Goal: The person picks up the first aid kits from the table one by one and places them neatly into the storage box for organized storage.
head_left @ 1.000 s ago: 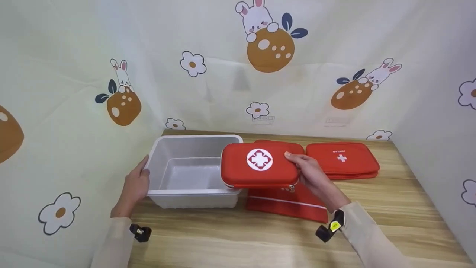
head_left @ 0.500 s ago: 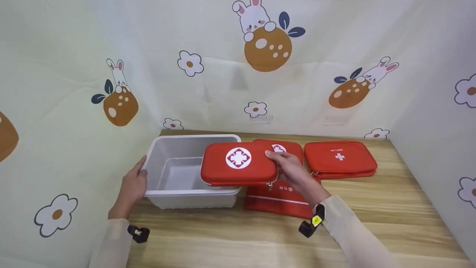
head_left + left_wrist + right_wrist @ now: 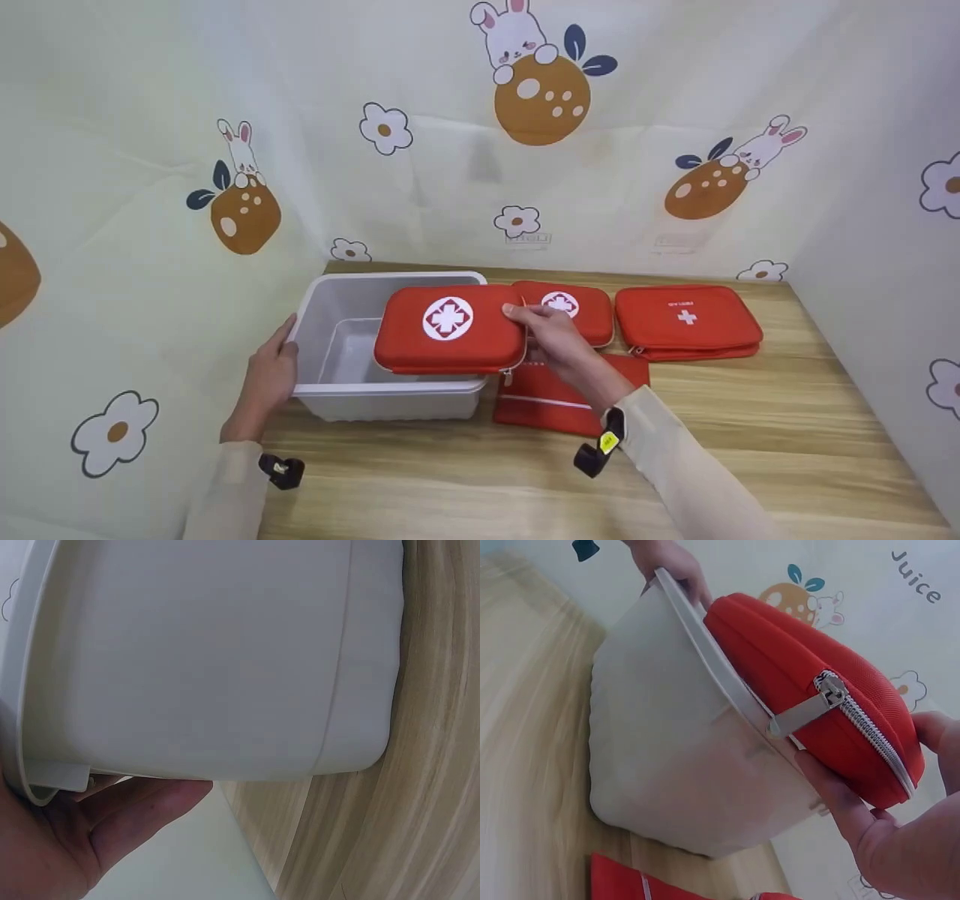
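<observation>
My right hand (image 3: 559, 337) pinches the right end of a red zippered first-aid case (image 3: 401, 334), thumb on top and fingers beneath. The case hangs level over the right part of a grey plastic bin (image 3: 390, 388), hiding some of its inside. In the right wrist view, the case's silver zipper pull (image 3: 806, 714) dangles close to the bin's rim. My left hand (image 3: 270, 375) holds the bin's left rim. Its fingers (image 3: 150, 814) lie under the rim against the outer wall in the left wrist view. The visible part of the bin's floor is bare.
Right of the bin lie a second red case with a round cross emblem (image 3: 592, 311), a flat red pouch with a white stripe (image 3: 540, 412), and red first-aid bags (image 3: 712, 322), apparently stacked. Patterned cloth walls (image 3: 435, 187) enclose the wooden table (image 3: 420, 480) behind and at both sides.
My right hand has carried the red case leftward, from the bin's right edge to over its opening. The second case's emblem has come into sight. My left hand stays on the rim.
</observation>
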Available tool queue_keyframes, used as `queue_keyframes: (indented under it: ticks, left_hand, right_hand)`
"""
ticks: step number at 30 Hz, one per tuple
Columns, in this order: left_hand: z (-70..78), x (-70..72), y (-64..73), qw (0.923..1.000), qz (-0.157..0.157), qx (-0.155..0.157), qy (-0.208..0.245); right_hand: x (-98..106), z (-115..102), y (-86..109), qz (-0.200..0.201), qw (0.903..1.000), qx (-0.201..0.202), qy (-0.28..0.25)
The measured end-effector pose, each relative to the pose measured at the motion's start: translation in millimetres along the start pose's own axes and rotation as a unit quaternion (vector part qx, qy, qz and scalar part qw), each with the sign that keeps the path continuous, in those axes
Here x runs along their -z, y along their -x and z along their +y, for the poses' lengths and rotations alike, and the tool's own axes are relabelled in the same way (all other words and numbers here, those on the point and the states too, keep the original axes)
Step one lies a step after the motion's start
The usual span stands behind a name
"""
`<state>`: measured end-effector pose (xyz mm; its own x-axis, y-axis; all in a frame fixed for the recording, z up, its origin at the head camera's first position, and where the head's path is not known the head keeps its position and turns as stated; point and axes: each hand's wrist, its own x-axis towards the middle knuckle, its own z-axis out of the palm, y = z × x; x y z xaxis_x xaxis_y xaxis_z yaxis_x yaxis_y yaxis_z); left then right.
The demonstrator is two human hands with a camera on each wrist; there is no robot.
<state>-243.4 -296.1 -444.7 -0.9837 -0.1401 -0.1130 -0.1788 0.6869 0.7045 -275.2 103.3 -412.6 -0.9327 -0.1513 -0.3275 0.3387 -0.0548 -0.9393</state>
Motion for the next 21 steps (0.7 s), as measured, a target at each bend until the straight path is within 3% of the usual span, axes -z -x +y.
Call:
queue_keyframes:
  ticks: [12,21]
  left_hand:
    - [-3.5,-0.7,-1.3,1.0,0.003,0.001,0.009]
    - [-1.7,-0.5,-0.3,0.9999,0.01,-0.004,0.004]
  right_hand:
    - [-18,-7,-1.2,0.029,0.9994,-0.016,0.001]
    - [-39,-14,-7.1,0.007,0.9998,-0.011,-0.013]
